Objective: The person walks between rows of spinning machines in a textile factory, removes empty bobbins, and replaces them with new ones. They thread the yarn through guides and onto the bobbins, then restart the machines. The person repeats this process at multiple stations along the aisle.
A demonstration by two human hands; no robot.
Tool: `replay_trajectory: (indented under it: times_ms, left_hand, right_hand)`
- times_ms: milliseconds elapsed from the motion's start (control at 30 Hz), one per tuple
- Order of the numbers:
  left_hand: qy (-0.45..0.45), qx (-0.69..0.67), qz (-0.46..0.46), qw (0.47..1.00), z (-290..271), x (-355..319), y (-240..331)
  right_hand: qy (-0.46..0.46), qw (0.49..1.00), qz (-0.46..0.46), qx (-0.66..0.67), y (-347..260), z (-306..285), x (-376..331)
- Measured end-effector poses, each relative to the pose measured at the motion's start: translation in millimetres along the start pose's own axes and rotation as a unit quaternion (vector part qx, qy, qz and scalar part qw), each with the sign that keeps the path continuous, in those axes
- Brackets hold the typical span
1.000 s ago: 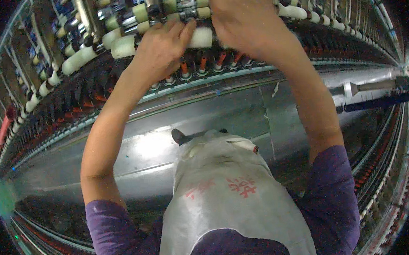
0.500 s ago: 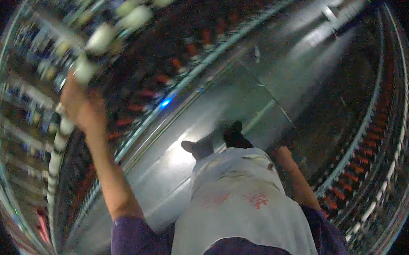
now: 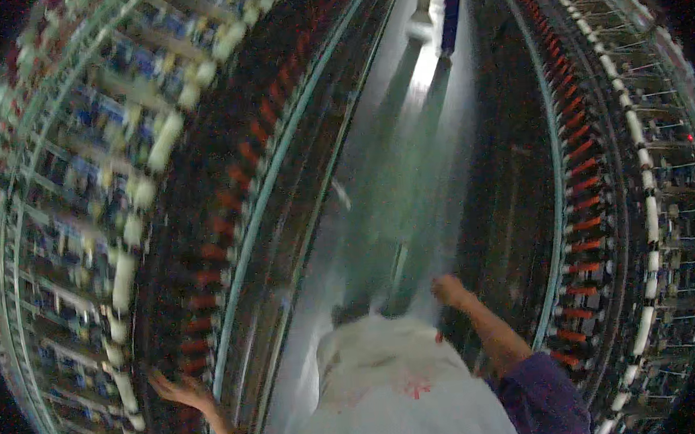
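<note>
Orange bobbins could get knocked if left hand, fingers loosely spread, drifts; right hand blurred, can't tell grip.

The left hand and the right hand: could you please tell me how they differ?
The left hand has its fingers extended; the right hand looks more curled, though blurred. The left hand is near the left-side row of red bobbins; the right hand is over the aisle floor. Both are bare.
</note>
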State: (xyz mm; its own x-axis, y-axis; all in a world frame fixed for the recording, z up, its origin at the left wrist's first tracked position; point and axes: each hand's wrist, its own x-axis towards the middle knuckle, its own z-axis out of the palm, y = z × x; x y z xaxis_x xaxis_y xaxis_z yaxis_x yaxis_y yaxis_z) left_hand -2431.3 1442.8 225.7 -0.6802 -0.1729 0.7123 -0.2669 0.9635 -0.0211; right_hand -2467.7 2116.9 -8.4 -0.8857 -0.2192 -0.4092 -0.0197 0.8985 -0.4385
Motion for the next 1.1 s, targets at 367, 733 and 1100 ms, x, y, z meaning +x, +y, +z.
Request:
replay_trajectory:
  times_ms: [367, 733, 1100]
  left_hand:
    - [-0.675, -0.274, 0.168, 0.664, 187, -39, 341]
    - [-0.404, -0.453, -0.071, 0.792, 262, 164, 554]
    - [0.164, -0.357, -0.63, 0.67, 81, 64, 323]
  right_hand:
    - [0.169, 0.847, -0.063, 0.5, 57, -306, 233]
    - [-0.087, 0.99, 0.039, 0.103, 221, -307, 199]
    - [-0.014, 0.997, -0.058, 0.041, 255, -460, 365]
